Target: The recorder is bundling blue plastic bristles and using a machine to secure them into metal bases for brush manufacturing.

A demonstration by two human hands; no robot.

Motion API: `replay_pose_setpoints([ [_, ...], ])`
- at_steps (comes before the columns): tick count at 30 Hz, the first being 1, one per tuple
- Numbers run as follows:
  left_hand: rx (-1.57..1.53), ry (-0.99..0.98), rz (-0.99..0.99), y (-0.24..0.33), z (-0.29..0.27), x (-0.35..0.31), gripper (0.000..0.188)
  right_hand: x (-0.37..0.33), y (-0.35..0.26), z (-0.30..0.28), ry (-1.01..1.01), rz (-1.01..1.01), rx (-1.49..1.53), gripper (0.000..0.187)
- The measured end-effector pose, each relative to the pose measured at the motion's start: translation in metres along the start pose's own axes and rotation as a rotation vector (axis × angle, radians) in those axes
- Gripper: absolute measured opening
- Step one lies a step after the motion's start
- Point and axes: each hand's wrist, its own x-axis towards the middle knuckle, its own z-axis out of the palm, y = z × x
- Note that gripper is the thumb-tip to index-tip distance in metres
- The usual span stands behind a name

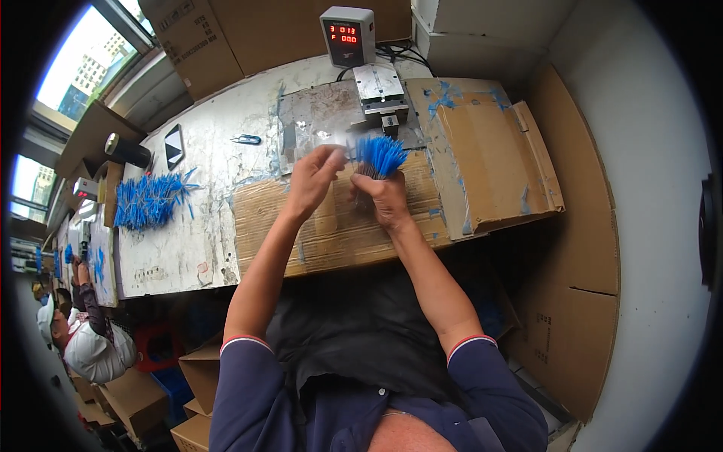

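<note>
A bundle of thin strands with bright blue ends [382, 156] stands upright in my right hand [385, 197], whose fingers wrap round its lower part. Just left of the bundle is my left hand [312, 181]. Its fingertips point at the bundle but are smeared by motion, so whether they hold a strand cannot be made out. Both hands are above a flattened cardboard sheet [263, 218] on the worktable. Beyond the bundle sits a small metal machine [379, 87] with a silver top plate and a dark block at its front.
A grey display box [348, 38] with red digits stands behind the machine. A cardboard box [493, 162] is at right. Leftward lie a pile of blue strands [151, 202], a phone [174, 146], a black cylinder [128, 151] and small snips [246, 139]. Another person [94, 346] works far left.
</note>
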Motion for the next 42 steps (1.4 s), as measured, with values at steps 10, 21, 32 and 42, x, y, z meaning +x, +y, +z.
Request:
replay_pose_setpoints([
  [10,-0.360,-0.192,-0.220,-0.017,0.024,0.019,0.017,0.001,-0.013,-0.007,0.114,0.096,0.073,0.019],
  [21,-0.072,0.359,0.142,-0.056,0.016,0.097,0.023,0.025,-0.034,-0.028,0.343,0.034,-0.215,0.007],
  [32,-0.135,0.442,0.216,-0.065,0.017,0.097,0.020,0.062,-0.030,-0.011,0.506,0.035,-0.363,0.005],
  [42,-0.012,0.566,0.322,-0.057,0.017,0.091,0.019,0.064,-0.023,-0.010,0.527,-0.025,-0.380,0.008],
])
